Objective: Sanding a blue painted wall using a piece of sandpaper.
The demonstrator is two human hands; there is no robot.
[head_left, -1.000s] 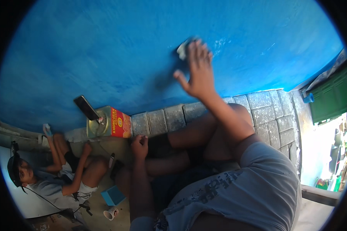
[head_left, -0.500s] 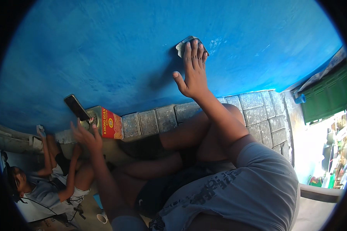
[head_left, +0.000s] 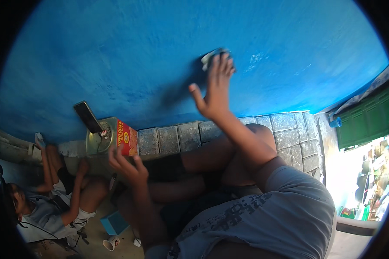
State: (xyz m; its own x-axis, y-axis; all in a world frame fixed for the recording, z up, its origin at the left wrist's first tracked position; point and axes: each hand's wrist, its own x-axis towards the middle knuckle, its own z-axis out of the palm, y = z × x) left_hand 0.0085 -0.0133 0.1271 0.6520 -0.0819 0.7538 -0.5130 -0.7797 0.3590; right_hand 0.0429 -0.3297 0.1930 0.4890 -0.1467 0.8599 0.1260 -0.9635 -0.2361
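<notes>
On the blue wall (head_left: 160,47), my right hand (head_left: 218,88) presses a folded, dark and pale piece of sandpaper (head_left: 206,60) flat under its fingers. The thumb is spread to the side. White scuff marks (head_left: 257,58) show on the paint just right of the fingertips. My left hand (head_left: 132,166) hovers with nothing in it, fingers apart and slightly blurred, in front of a red and yellow biscuit tin (head_left: 128,137). A phone (head_left: 87,116) leans upright on top of the tin.
At the left sits a co-worker (head_left: 34,207), one raised hand holding a whitish piece (head_left: 39,140) near the wall. A blue box (head_left: 114,223) and a paper cup (head_left: 110,243) lie on the floor. Grey paving blocks (head_left: 188,138) run along the wall; a green panel (head_left: 367,118) stands right.
My left hand has moved right and lower, away from the phone. The right hand and sandpaper sit slightly lower in view. The whole view has shifted a little.
</notes>
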